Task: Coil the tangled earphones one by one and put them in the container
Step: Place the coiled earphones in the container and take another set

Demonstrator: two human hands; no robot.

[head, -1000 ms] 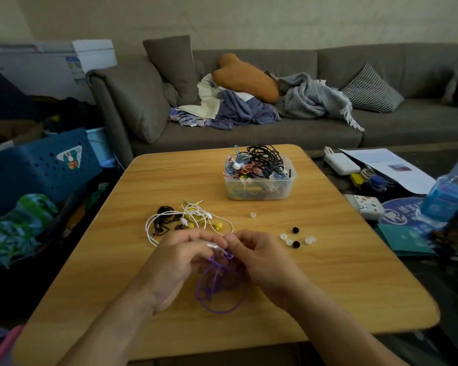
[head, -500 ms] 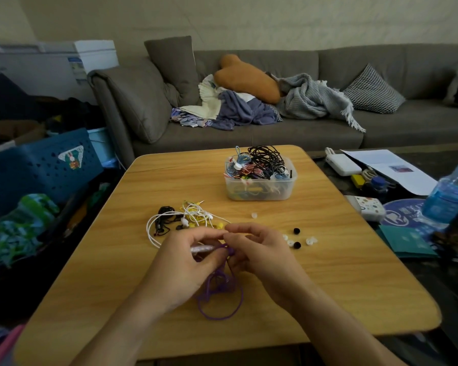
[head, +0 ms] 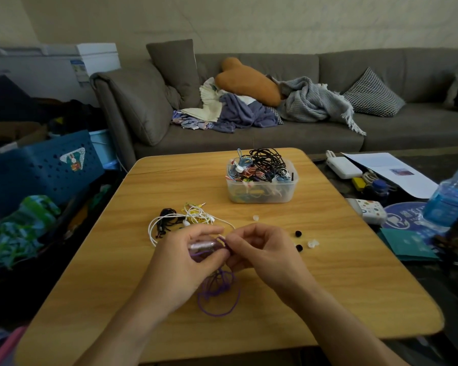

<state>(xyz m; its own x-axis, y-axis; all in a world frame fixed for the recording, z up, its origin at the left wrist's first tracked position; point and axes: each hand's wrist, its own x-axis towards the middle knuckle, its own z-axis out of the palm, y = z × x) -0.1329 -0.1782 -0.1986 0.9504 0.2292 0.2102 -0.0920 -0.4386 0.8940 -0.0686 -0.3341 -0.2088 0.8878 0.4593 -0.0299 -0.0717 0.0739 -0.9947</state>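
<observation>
Purple earphones (head: 217, 297) hang in loose loops below my two hands over the wooden table (head: 354, 299). My left hand (head: 185, 262) grips the cord together with a pale oblong part of it. My right hand (head: 259, 249) pinches the purple cord right beside the left fingertips. A tangle of white, yellow and black earphones (head: 185, 219) lies on the table just beyond my left hand. The clear plastic container (head: 288, 191), heaped with coiled earphones, stands at the far middle of the table.
Loose black and white ear tips (head: 299, 240) lie right of my hands. A grey sofa (head: 328, 133) with clothes is behind the table. A blue crate (head: 37, 170) sits left; a water bottle (head: 452, 196), papers and small boxes sit on a dark surface at right.
Both hands have risen a little and moved away from me, lifting the purple cord; its hanging loops have shortened and shifted under the hands.
</observation>
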